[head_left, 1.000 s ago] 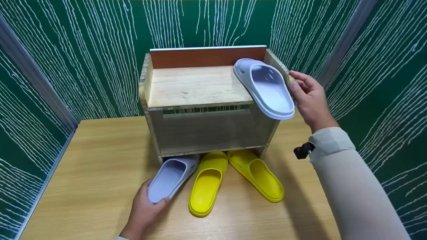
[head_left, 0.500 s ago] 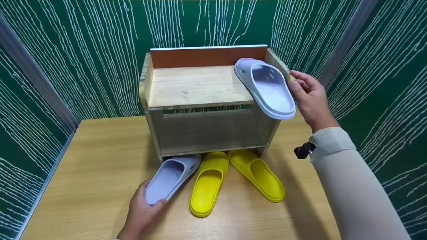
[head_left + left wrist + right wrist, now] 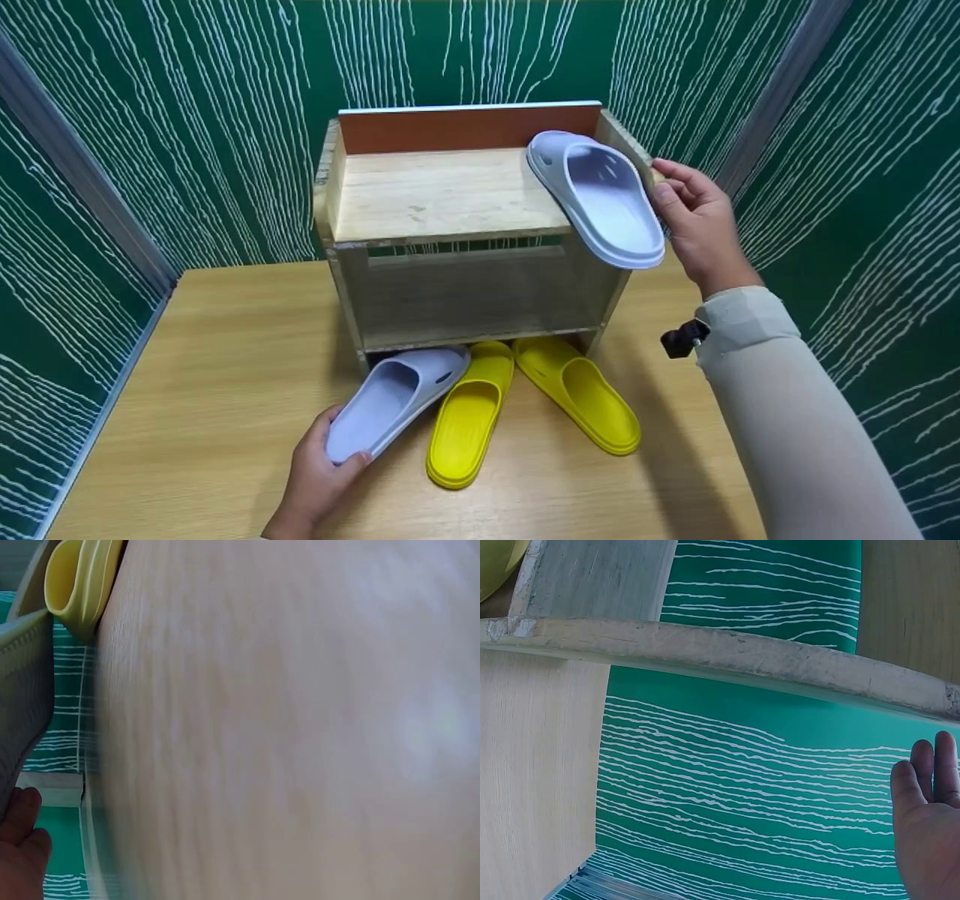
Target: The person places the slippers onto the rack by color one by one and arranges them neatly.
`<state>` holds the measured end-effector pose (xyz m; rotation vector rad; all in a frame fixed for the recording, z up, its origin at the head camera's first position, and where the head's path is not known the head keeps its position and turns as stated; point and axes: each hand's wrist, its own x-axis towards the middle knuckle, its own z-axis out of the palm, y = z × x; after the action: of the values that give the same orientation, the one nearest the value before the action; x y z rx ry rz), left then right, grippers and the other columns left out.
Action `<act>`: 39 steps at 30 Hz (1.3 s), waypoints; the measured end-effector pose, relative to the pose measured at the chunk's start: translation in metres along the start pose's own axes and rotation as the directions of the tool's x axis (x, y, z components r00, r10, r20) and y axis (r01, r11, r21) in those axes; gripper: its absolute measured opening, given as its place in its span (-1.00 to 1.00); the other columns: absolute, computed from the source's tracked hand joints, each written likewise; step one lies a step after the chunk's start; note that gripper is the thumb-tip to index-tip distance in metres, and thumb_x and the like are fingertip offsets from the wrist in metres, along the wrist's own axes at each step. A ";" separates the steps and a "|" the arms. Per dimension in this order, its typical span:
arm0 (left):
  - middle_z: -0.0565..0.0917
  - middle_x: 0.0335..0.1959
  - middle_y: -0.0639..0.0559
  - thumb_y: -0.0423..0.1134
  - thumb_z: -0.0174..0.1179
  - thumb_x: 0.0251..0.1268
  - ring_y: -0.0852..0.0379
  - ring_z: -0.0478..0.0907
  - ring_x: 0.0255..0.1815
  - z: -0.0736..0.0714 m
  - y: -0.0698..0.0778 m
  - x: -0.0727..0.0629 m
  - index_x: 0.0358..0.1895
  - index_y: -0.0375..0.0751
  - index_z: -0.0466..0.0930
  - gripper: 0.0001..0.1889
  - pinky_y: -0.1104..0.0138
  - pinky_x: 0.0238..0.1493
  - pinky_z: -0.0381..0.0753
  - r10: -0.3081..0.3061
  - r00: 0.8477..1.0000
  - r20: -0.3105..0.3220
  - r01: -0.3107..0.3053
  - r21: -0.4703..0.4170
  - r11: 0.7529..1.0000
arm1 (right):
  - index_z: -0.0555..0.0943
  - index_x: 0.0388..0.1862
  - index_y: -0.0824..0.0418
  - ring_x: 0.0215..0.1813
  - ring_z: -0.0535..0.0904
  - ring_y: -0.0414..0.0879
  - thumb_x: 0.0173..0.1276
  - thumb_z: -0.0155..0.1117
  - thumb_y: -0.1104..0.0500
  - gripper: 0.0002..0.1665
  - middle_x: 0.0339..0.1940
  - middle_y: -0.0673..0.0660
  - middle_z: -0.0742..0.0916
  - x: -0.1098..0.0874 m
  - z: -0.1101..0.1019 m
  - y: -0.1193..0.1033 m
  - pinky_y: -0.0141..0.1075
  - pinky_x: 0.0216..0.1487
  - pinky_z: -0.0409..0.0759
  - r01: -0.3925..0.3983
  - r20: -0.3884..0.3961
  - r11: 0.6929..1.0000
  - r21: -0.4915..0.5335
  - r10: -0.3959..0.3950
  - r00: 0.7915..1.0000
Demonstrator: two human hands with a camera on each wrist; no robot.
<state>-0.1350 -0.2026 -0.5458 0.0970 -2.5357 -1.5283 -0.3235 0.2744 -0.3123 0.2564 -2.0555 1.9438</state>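
My left hand [image 3: 319, 469] grips the heel of a lavender slipper [image 3: 375, 420], thumb on its near side. The slipper's toe overlaps the edge of a yellow slipper [image 3: 459, 435] beside it. In the left wrist view the held slipper [image 3: 22, 690] is raised off the tabletop. At the upper right, my right hand [image 3: 701, 229] pinches the side panel of a small wooden shoe rack [image 3: 442, 202]. A second lavender slipper [image 3: 611, 202] lies on the rack's top shelf, its heel jutting past the front edge. Fingertips [image 3: 922, 765] appear near the panel in the right wrist view.
Another yellow slipper [image 3: 596, 405] sits angled on the wooden table [image 3: 240, 322], its toe under the rack. Green walls [image 3: 465, 45] with white streaks enclose the back and both sides. A black clip [image 3: 684, 339] hangs at my right cuff.
The left hand has drawn the lavender slipper slightly toward me; its toe has come out from under the rack and over the yellow slipper's edge. My right hand stays where it was.
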 end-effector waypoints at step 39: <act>0.70 0.16 -0.14 -0.33 0.34 -0.18 0.13 0.56 0.04 -0.004 0.025 0.011 0.30 -0.36 0.58 -0.25 0.37 0.13 0.49 0.233 0.966 0.111 -0.198 -0.258 0.946 | 0.60 0.44 -0.01 0.28 0.53 0.01 0.47 0.38 -0.05 -0.42 0.23 0.11 0.64 0.000 -0.001 0.000 -0.50 0.20 0.61 -0.020 0.000 0.999 -0.044 0.020 1.000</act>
<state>-0.1445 -0.1962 -0.5208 -0.3225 -2.3365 -1.7954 -0.3231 0.2758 -0.3128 0.2276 -2.1061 1.9082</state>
